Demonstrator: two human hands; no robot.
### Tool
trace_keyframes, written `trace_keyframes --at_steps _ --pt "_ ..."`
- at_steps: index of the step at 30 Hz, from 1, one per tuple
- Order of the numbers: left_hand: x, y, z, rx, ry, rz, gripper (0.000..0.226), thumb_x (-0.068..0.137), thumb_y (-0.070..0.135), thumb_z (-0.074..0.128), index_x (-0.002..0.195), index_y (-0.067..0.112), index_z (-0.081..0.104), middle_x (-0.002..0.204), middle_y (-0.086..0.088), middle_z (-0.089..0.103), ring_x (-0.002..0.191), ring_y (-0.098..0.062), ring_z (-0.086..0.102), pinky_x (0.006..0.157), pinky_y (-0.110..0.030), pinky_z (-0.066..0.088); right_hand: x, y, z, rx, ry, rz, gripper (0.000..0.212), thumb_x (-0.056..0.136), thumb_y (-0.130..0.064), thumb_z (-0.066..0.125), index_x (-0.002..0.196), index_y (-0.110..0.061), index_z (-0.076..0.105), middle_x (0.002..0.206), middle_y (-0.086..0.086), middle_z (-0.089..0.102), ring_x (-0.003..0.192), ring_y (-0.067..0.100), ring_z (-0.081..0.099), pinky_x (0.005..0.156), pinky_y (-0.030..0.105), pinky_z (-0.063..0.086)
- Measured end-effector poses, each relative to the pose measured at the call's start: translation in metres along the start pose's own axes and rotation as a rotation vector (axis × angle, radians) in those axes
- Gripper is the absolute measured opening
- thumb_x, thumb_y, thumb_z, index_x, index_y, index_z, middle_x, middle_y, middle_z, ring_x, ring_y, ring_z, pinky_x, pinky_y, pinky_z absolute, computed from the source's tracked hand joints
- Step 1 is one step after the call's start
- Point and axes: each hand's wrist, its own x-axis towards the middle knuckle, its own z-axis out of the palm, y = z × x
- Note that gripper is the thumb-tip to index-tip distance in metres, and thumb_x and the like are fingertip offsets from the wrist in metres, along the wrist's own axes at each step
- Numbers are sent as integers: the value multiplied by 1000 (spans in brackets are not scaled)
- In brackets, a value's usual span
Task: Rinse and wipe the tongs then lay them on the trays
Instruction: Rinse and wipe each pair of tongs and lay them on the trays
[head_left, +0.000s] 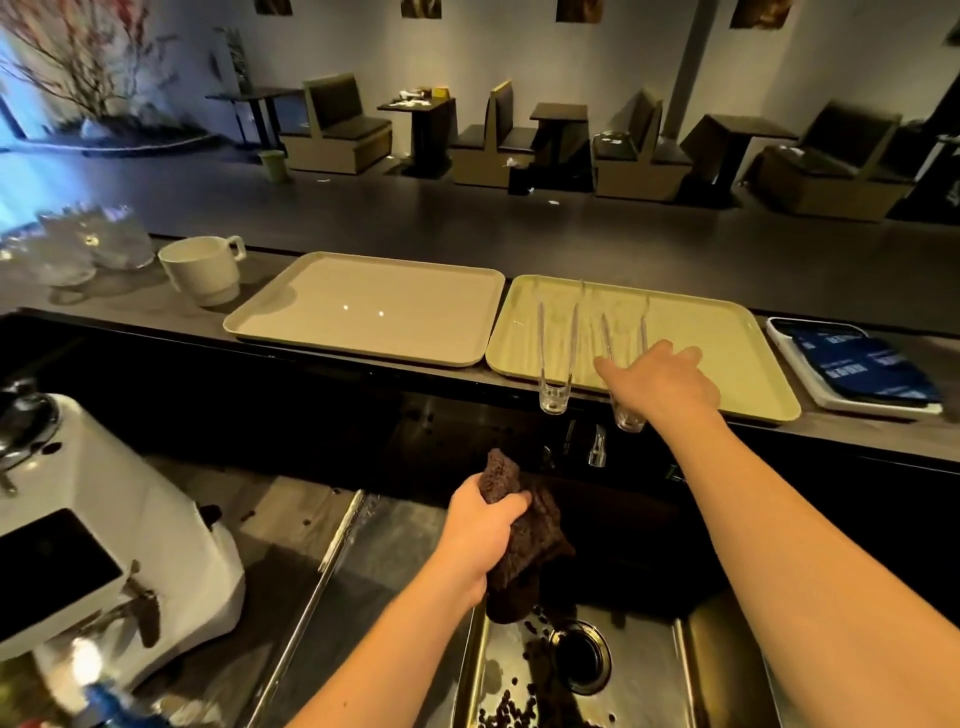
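Observation:
Two trays lie side by side on the counter ledge: a beige tray (363, 301) on the left and a yellow-green tray (727, 338) on the right. Two clear plastic tongs lie on the right tray, their joined ends hanging over its near edge. The first tongs (555, 397) lie free. My right hand (665, 384) lies palm down over the second tongs (628, 420), thumb stretched out to the left, covering their middle. My left hand (483, 525) grips a dark brown cloth (535, 540) above the sink.
The steel sink (649, 675) below holds scattered coffee beans around its drain, with a tap (597, 447) behind it. A white mug (202, 270) and glassware (78, 244) stand left of the trays. A white grinder (104, 519) is at the left, and a white tray of blue packets (872, 369) at the right.

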Motion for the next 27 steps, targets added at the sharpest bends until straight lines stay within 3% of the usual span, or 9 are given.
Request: trace_keyframes --at_steps 2,4,5,7,11,17,19,22,27 --pt "-1 0 -7 -6 1 16 26 93 11 65 119 7 62 113 -18 72 101 -32 72 91 -48 59 -11 -2 -6 -48 100 -35 76 87 -67 42 133 -6 43 128 18 49 104 38 59 66 39 39" --pt "-4 -2 -14 -20 12 24 24 93 12 66 117 10 63 109 -15 74 97 -29 74 83 -42 62 -31 -4 -7 -62 213 -161 54 90 -54 45 116 -8 53 97 9 59 84 34 60 58 34 36" --pt "-7 -2 -18 -32 18 24 22 93 12 67 115 13 64 107 -12 75 93 -26 75 75 -37 63 -44 -6 -5 -38 245 -238 41 90 -47 45 105 -10 56 80 3 56 73 30 56 55 32 34" --pt "-19 -4 -35 -69 34 5 19 93 12 67 111 16 67 103 -8 77 90 -22 76 69 -32 62 -79 -16 5 63 196 -355 25 88 -41 47 87 -18 57 67 -5 50 64 23 51 54 32 36" --pt "-45 -13 -77 -136 67 -36 19 93 12 65 112 17 69 104 -8 78 96 -26 75 86 -44 61 -147 -44 39 299 -119 -472 18 82 -38 53 71 -24 57 69 -8 62 68 13 55 59 34 41" --pt "-109 -39 -187 -261 248 -57 28 90 17 71 117 14 66 107 -14 76 96 -33 74 87 -49 60 -258 -110 105 380 -376 -632 12 84 -28 59 78 -19 64 70 -5 64 67 12 58 58 30 42" --pt "-134 -48 -226 -280 280 -14 22 89 16 70 111 14 70 101 -13 78 92 -30 76 83 -47 62 -295 -135 122 363 -438 -649 15 83 -27 59 78 -13 65 68 -2 64 65 14 58 62 34 44" --pt "-173 -60 -283 -372 346 56 10 90 6 65 96 11 72 88 -13 78 75 -24 77 63 -34 62 -351 -170 145 399 -497 -720 19 86 -25 60 71 -14 61 65 -1 63 68 20 59 62 34 40" --pt "-241 -85 -386 -496 536 101 13 91 0 64 87 11 68 66 -1 76 56 -15 73 49 -25 57 -451 -235 184 376 -561 -848 22 86 -19 62 65 -22 54 62 -11 55 71 21 55 62 30 31"
